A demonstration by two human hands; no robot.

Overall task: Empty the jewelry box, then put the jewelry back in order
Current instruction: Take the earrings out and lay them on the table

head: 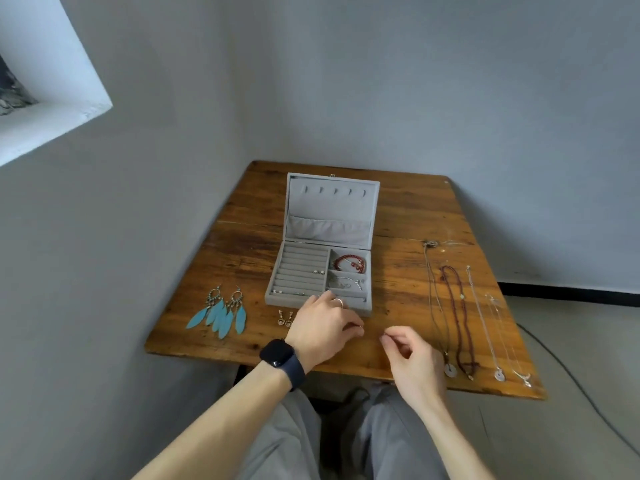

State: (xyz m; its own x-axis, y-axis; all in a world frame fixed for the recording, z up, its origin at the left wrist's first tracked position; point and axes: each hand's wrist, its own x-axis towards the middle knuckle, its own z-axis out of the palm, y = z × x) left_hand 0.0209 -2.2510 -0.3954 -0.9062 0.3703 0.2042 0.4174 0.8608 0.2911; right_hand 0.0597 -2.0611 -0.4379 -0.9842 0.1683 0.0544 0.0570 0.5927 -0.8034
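The left hand (322, 327), with a ring on one finger and a black smartwatch (278, 353) on the wrist, hovers low over the near edge of the brown wooden table (398, 209). Its fingers are bent down, and whether they pinch anything is too small to tell. The right hand (412, 362), just to its right, presses thumb and forefinger tips together; I cannot tell if something is held between them.

Just beyond the left hand stands the open grey velvet jewelry box (332, 209), lid upright. A red bead bracelet (349, 263) lies in its far right compartment, a thin silver chain (348, 283) in the one nearer, and small studs (318, 271) sit in the ring rolls.

A small pair of drop earrings (284, 319) lies just left of the left hand, and turquoise feather earrings (221, 311) lie further left. On the right, a dark red beaded necklace (460, 317) lies stretched out among three thin chain necklaces.
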